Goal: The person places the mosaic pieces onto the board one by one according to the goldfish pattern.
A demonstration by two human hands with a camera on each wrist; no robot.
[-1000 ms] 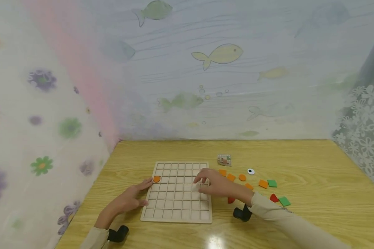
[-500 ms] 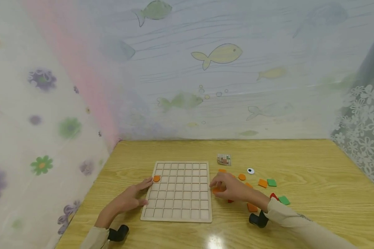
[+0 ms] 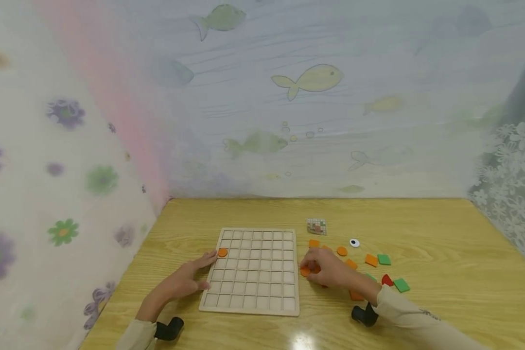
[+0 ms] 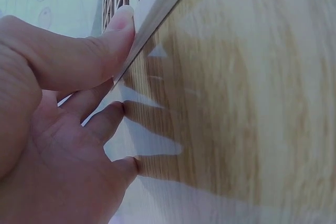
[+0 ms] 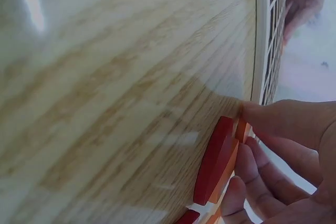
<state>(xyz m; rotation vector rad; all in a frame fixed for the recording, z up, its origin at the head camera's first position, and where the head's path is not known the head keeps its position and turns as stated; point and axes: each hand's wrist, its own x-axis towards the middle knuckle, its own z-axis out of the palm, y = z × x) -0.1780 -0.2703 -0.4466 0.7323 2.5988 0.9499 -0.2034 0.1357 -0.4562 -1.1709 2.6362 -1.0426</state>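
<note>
A wooden grid board (image 3: 249, 311) lies on the table, with one orange round piece (image 3: 222, 253) in a left-hand cell. My left hand (image 3: 184, 279) rests along the board's left side; its thumb (image 4: 118, 38) touches the rim while the other fingers extend to the edge and tabletop. Just right of the board, my right hand (image 3: 328, 268) pinches an orange piece (image 5: 242, 130) between thumb and fingertips, low at the table. Another orange piece (image 3: 305, 271) shows at those fingertips. Close by in the right wrist view is a red piece (image 5: 214, 163). The hand covers some pieces.
Loose orange squares (image 3: 371, 260), an orange disc (image 3: 341, 251), green squares (image 3: 401, 285), a red piece (image 3: 387, 280) and an eye disc (image 3: 354, 242) lie to the right. A small patterned grid card (image 3: 317, 226) lies behind them. Fish-printed curtain (image 3: 306, 146) hangs behind the table.
My right hand has left the space over the board, moved right to the loose pieces, and now pinches an orange one. My left hand has stayed at the board's edge.
</note>
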